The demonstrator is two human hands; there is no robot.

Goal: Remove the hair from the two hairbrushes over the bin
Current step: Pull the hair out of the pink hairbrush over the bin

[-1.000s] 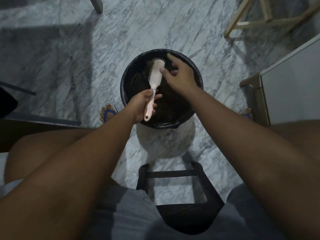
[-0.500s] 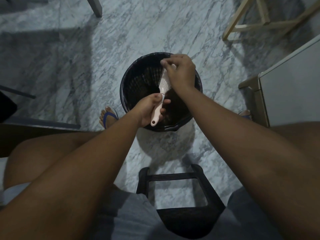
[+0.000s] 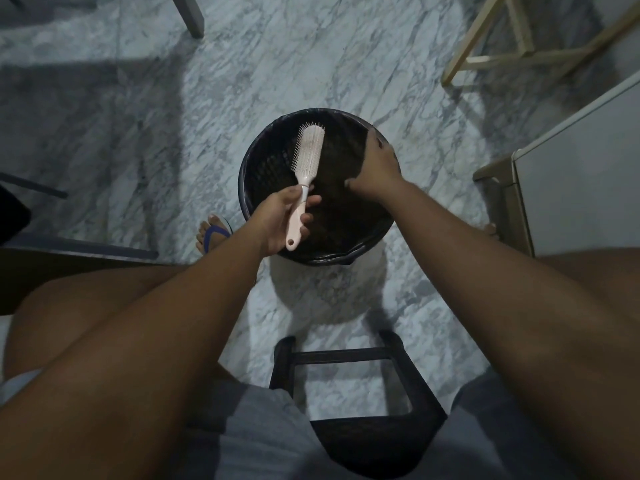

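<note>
The left hand (image 3: 277, 220), grip curled round the handle, holds the pale pink plastic hairbrush (image 3: 310, 147) with its head pointing far over the round black bin (image 3: 263, 161). The right hand (image 3: 379, 168) hovers to its right, grip unreadable.

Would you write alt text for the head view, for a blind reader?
A seated person's left hand holds a pale pink hairbrush by its handle over a black bin on a marble floor; the right hand is over the bin beside it.

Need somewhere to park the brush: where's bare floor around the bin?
Bare marble floor left of the bin, beyond the sandalled foot, and between bin and black stool. Crowded: over the bin, hairbrush, left hand, right hand; rightward, the cabinet.
</note>
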